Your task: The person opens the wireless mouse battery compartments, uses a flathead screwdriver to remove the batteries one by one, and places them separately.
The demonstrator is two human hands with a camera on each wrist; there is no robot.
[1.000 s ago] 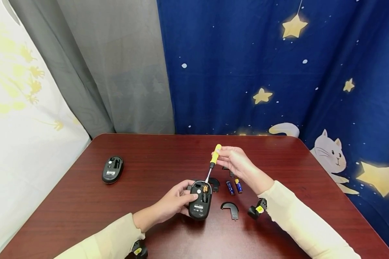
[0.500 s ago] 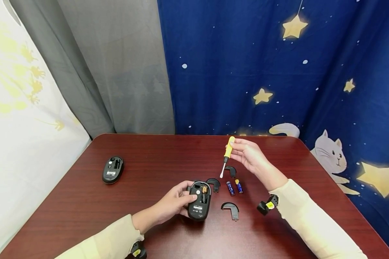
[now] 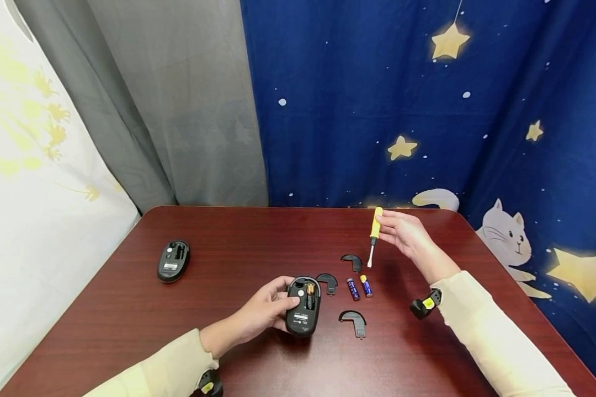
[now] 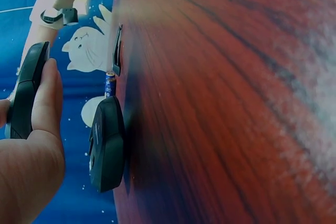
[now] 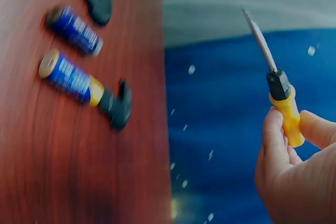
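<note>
My left hand (image 3: 260, 312) grips a black computer mouse (image 3: 303, 322), underside up, its battery bay uncovered. A gold-and-black battery (image 3: 310, 290) sits in that bay. In the left wrist view the mouse (image 4: 27, 90) is held off the table between thumb and fingers. My right hand (image 3: 406, 234) pinches a screwdriver (image 3: 376, 227) by its yellow handle, blade down, above the table. In the right wrist view thumb and fingers hold the screwdriver (image 5: 287, 114) near the handle's end. Two blue batteries (image 3: 353, 289) lie below the blade tip.
Three black curved battery covers (image 3: 354, 322) lie around the batteries. Another mouse (image 3: 173, 261) lies upturned at the table's left, its bay uncovered. In the left wrist view a further dark mouse (image 4: 107, 145) rests on the table (image 4: 210, 129). Curtains stand behind.
My right hand has carried the screwdriver from the held mouse's battery bay up and to the right, its blade now apart from the mouse. My left hand and its mouse have barely shifted.
</note>
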